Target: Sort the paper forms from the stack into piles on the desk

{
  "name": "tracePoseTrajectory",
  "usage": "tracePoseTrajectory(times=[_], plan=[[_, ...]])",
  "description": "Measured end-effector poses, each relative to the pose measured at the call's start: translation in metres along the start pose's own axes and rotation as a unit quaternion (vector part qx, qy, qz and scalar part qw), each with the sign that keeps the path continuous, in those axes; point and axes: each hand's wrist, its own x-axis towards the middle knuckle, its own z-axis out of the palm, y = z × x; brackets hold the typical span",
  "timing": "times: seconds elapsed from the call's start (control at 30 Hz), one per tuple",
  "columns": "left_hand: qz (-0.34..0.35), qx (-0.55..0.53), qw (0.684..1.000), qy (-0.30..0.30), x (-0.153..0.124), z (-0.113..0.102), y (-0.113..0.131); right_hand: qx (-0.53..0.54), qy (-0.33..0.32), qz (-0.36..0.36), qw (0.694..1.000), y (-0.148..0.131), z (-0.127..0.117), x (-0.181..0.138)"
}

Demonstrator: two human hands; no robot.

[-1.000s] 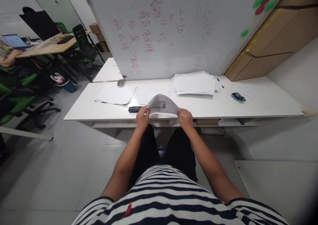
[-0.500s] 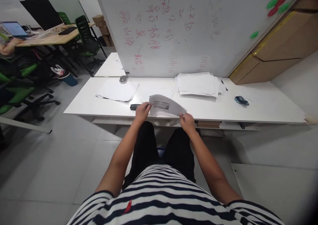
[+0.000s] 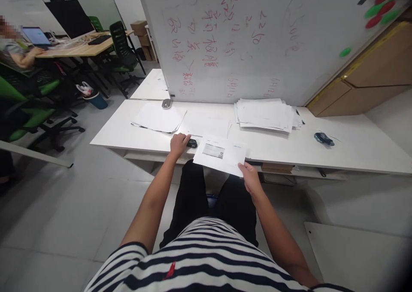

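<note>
My left hand [image 3: 179, 145] is at the front edge of the white table, its fingers curled over the left end of a black stapler [image 3: 192, 143]. The stapler's right end sticks out past the fingertips. In my right hand [image 3: 251, 177] I pinch the lower right corner of a printed paper sheet [image 3: 230, 156]. Tilted over the table's edge, the sheet faces up and shows a grey printed picture. Its left side is free and lies close to the stapler.
Loose white sheets [image 3: 157, 118] lie at the left under a grey computer mouse [image 3: 166, 104]. A thick paper stack [image 3: 265, 115] sits before the whiteboard [image 3: 206, 43]. Farther right is a dark blue object [image 3: 324, 139]. Cardboard boxes [image 3: 370, 68] stand behind. A person sits at a desk, far left.
My left hand has let go of the paper's left side and moved left onto the stapler. The sheet, now held only by my right hand, has come lower and flatter.
</note>
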Motion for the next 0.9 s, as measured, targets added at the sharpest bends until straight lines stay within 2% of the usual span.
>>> tracePoseTrajectory(times=[0.13,0.3,0.57,0.7,0.9], plan=[[-0.041,-0.035,0.998,0.023,0.001,0.005,0.002,0.001,-0.016,0.01,1.0,-0.005,0.014,-0.006],[-0.045,-0.042,0.998,0.026,0.002,0.004,0.003,0.031,-0.04,-0.001,0.999,-0.001,0.023,-0.003],[-0.041,-0.051,0.997,0.029,0.001,0.005,0.003,0.062,0.01,-0.003,0.998,-0.004,0.019,-0.005],[-0.049,-0.055,0.997,0.032,0.001,0.005,0.002,0.04,-0.019,-0.008,0.999,-0.002,0.024,-0.004],[-0.038,-0.068,0.997,0.027,-0.003,0.004,0.005,-0.009,-0.07,-0.035,0.997,0.006,0.044,0.002]])
